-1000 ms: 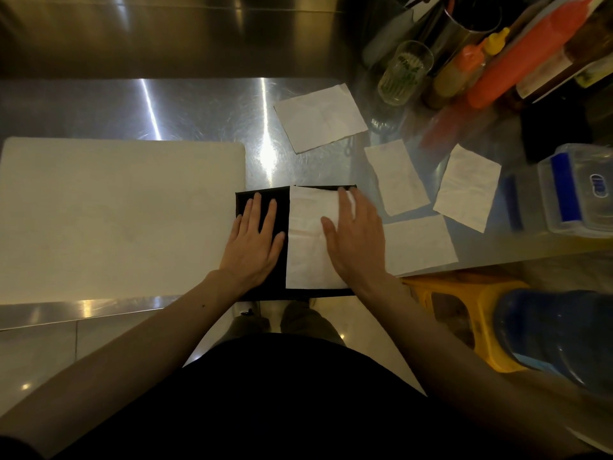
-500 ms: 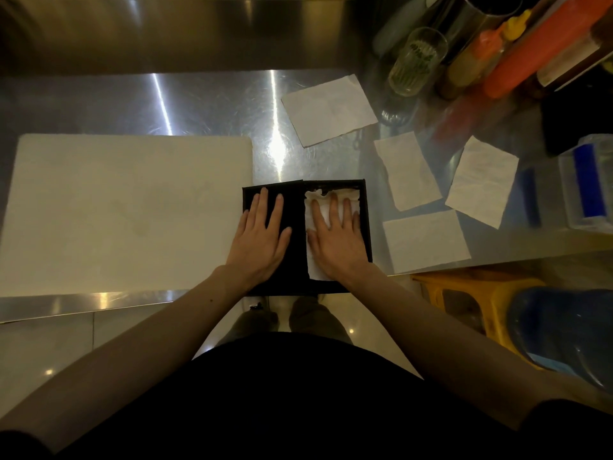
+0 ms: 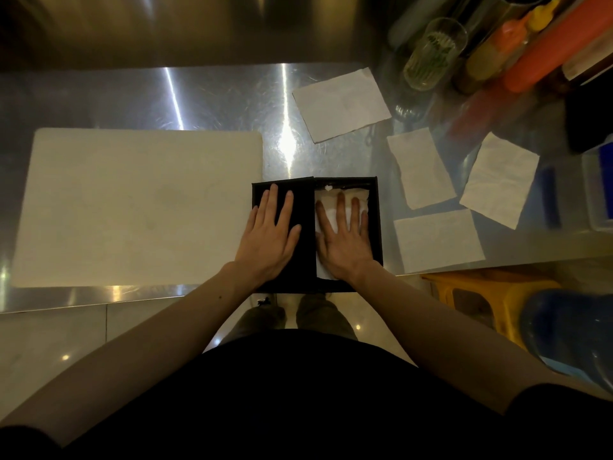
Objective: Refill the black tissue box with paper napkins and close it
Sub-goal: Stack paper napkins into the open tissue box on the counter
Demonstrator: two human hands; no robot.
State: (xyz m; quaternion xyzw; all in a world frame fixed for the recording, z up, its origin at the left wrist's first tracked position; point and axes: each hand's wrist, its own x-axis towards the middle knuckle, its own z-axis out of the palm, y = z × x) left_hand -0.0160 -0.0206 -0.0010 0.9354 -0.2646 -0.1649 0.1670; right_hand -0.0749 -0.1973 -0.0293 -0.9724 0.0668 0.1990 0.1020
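Note:
The black tissue box lies open at the front edge of the steel counter, its lid folded out flat to the left. A white napkin sits inside the right half. My right hand presses flat on that napkin, fingers straight and spread. My left hand rests flat on the open lid. Several loose napkins lie to the right: one at the back, one in the middle, one far right, one near the front edge.
A white cutting board covers the counter's left part. At the back right stand a glass, orange sauce bottles and a clear container with a blue lid. A yellow stool stands below the counter's edge.
The napkin that lay over the box's rim has been pushed down into the right half. My right hand moved left onto it and now presses deeper. My left hand stayed on the lid.

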